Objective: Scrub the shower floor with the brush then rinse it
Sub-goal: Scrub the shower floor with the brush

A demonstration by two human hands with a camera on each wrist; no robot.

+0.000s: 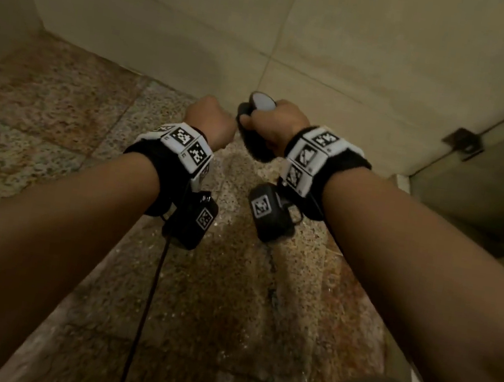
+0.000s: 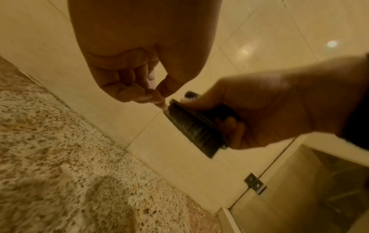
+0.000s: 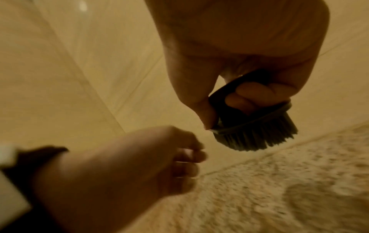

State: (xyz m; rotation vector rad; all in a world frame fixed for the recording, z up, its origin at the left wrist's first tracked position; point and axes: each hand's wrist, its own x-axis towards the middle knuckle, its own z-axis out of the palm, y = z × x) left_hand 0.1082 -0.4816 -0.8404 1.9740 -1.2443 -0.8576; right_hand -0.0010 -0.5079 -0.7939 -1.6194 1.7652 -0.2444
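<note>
My right hand [image 1: 274, 122] [image 3: 235, 88] grips a dark scrub brush [image 1: 255, 126] [image 3: 253, 124] [image 2: 195, 124] by its loop handle, fingers through the loop, bristles pointing down. The brush hangs in the air above the speckled stone shower floor [image 1: 233, 269] [image 3: 279, 189] [image 2: 60, 157], close to the beige wall. My left hand [image 1: 210, 123] [image 2: 137, 85] [image 3: 159, 160] is right beside the brush, fingers curled with nothing in them; in the left wrist view a fingertip reaches the brush's end.
Beige tiled walls [image 1: 330, 40] close the floor at the back and left. A glass door with a metal hinge [image 1: 463, 143] [image 2: 255, 183] stands at the right, above a raised curb. A cable hangs from my left wrist.
</note>
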